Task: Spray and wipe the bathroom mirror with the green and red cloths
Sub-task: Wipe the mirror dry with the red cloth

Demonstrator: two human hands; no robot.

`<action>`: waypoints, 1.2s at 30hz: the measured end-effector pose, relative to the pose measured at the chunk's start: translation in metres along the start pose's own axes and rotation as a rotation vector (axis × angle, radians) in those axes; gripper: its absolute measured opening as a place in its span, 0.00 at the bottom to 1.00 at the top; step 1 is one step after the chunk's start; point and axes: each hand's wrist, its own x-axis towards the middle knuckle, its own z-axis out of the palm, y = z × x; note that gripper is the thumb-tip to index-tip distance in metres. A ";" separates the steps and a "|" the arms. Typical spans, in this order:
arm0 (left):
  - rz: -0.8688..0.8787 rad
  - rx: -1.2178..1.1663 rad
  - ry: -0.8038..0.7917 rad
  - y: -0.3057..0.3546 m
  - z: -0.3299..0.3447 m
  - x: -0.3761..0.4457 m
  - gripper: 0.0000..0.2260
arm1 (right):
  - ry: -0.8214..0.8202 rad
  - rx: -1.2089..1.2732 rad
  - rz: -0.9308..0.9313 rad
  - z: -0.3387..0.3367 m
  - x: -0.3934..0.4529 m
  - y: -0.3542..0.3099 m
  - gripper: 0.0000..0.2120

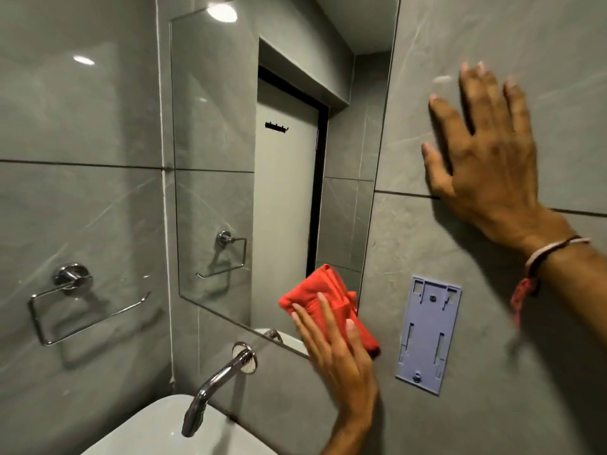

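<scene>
Mirror (213, 126) lower right corner: left hand (338, 359) pressing red cloth (308, 293) flat-fingered, not gripping; right hand (489, 159) bracing open on wall (558, 60); unpinched cloth risking slipping off.

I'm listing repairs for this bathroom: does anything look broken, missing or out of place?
The bluish plastic bracket right of the mirror is bare: slots and screws exposed, so whatever it carried seems missing. Nothing else stands out.

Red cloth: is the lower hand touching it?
Touching. The head view shows the left hand lying flat on the red cloth, overlapping it with no gap between them.
</scene>
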 end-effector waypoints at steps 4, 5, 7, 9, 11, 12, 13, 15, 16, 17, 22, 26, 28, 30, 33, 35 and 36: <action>0.258 0.039 -0.093 0.043 0.011 0.024 0.28 | 0.006 0.139 -0.018 -0.013 -0.018 -0.003 0.25; 0.323 0.022 -0.109 0.060 0.013 0.040 0.29 | 0.013 0.202 -0.023 -0.021 -0.019 -0.002 0.23; 0.428 -0.015 -0.113 0.091 0.017 0.074 0.33 | -0.015 0.395 0.003 -0.035 -0.019 0.000 0.21; 0.512 -0.059 -0.120 0.115 0.018 0.109 0.39 | -0.126 0.609 0.080 -0.045 -0.017 -0.001 0.21; 0.582 -0.151 -0.165 0.133 0.016 0.137 0.45 | -0.235 0.695 0.173 -0.052 -0.013 0.003 0.26; 0.597 -0.176 -0.208 0.133 0.013 0.147 0.48 | -0.288 0.704 0.192 -0.051 -0.012 0.000 0.30; 0.610 -0.202 -0.250 0.134 0.010 0.155 0.50 | -0.320 0.681 0.195 -0.049 -0.011 -0.002 0.34; 0.613 -0.273 -0.320 0.133 0.004 0.161 0.52 | -0.365 0.564 0.190 -0.047 -0.010 -0.008 0.41; 0.613 -0.285 -0.344 0.132 0.001 0.163 0.53 | -0.380 0.470 0.180 -0.044 -0.009 -0.013 0.42; 0.619 -0.278 -0.369 0.131 -0.002 0.164 0.55 | -0.381 0.360 0.169 -0.042 -0.009 -0.019 0.40; 0.558 -0.292 -0.497 0.124 -0.032 0.174 0.56 | -0.308 0.205 0.159 -0.035 -0.014 -0.031 0.22; 0.347 -0.441 -0.606 0.125 -0.058 0.185 0.35 | -0.230 0.434 0.308 -0.046 -0.024 -0.020 0.17; 0.187 -0.573 -0.729 0.132 -0.062 0.182 0.28 | -0.174 0.566 0.426 -0.060 -0.034 -0.014 0.20; 0.012 -0.716 -0.832 0.143 -0.061 0.169 0.26 | -0.137 0.678 0.524 -0.076 -0.051 -0.006 0.23; -0.202 -0.890 -0.944 0.160 -0.052 0.133 0.22 | -0.146 0.964 0.681 -0.096 -0.086 0.014 0.16; -0.264 -0.910 -0.971 0.167 -0.047 0.106 0.21 | -0.169 1.127 0.796 -0.109 -0.116 0.028 0.20; -0.289 -0.907 -0.981 0.170 -0.045 0.091 0.22 | -0.184 1.141 0.850 -0.114 -0.130 0.034 0.22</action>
